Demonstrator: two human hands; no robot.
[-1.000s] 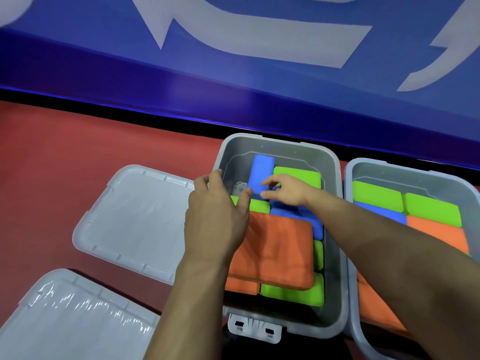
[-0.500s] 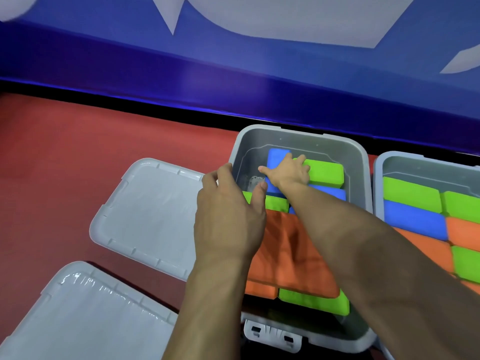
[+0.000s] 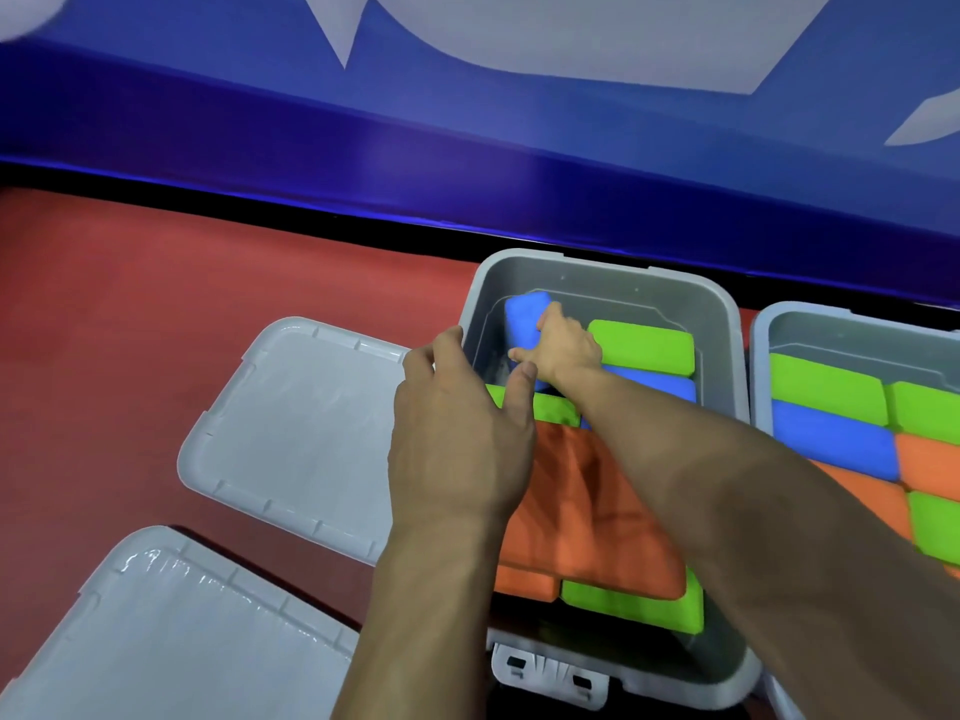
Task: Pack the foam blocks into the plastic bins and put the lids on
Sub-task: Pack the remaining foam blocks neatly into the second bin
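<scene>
Foam blocks fill most of the grey plastic bin (image 3: pixel 613 288) in front of us: a large orange block (image 3: pixel 587 511) on top near the middle, a green block (image 3: pixel 634 605) and a smaller orange one (image 3: pixel 524 584) under its near edge, a green block (image 3: pixel 644 348) and a blue one (image 3: pixel 660 387) toward the far right corner. Our right hand (image 3: pixel 563 345) reaches into the far left corner and grips a tilted blue block (image 3: pixel 524 317), fingers curled round it, one end raised against the bin wall. Our left hand (image 3: pixel 462 433) hovers over the bin's left rim, fingers relaxed and slightly bent, holding nothing; we cannot tell whether it touches the rim. Below its thumb shows part of another green block (image 3: pixel 550 407).

Second bin (image 3: pixel 852 330) stands just beside the first on the right, packed with green, blue and orange blocks. Two grey lids lie flat on the red surface to the left: one (image 3: pixel 296 423) just beside the first bin, the other (image 3: pixel 171 631) nearer us. Blue wall with white markings (image 3: pixel 571 39) behind. A latch (image 3: pixel 548 678) hangs at the first bin's near edge.
</scene>
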